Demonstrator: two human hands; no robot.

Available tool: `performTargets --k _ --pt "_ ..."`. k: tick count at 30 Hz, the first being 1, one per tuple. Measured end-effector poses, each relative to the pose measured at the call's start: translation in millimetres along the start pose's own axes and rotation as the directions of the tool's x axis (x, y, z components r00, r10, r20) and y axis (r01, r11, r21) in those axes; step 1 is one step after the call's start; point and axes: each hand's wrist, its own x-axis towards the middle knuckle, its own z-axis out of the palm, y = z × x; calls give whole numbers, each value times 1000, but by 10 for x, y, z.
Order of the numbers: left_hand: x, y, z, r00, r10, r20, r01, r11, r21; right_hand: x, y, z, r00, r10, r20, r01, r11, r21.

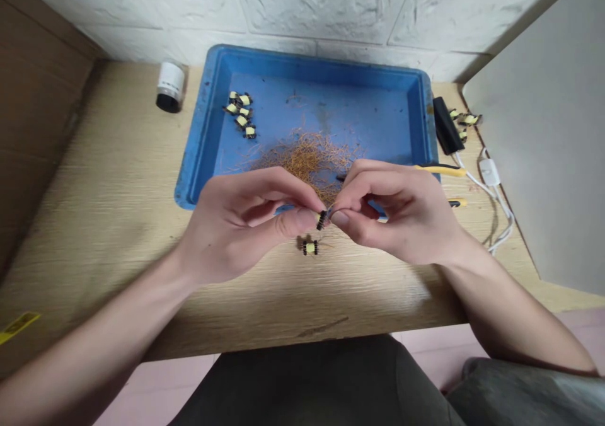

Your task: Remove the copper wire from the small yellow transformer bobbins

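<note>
Left hand [241,230]: clamped on one small yellow-and-black component [321,220], near front edge of blue plastic tray [201,120] | right hand [401,215]: thumb, index together beside it | pale wooden tabletop [108,155] open leftward | further components: one below [310,247], six in tray

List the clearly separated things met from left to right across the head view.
Yellow strip → bottle → left hand → held part → right hand → white block on the cable.

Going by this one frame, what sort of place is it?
Probably an electronics assembly bench: small black-and-yellow components, a blue tray of orange wire-like scraps, and a yellow-handled tool.
</note>
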Motion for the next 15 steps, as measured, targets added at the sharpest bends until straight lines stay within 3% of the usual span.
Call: performTargets --k 15 --pt "45 26 8 997 -17 -70 18 1000 18 7 -25 -34 1000 12 18 -13 1000 24"
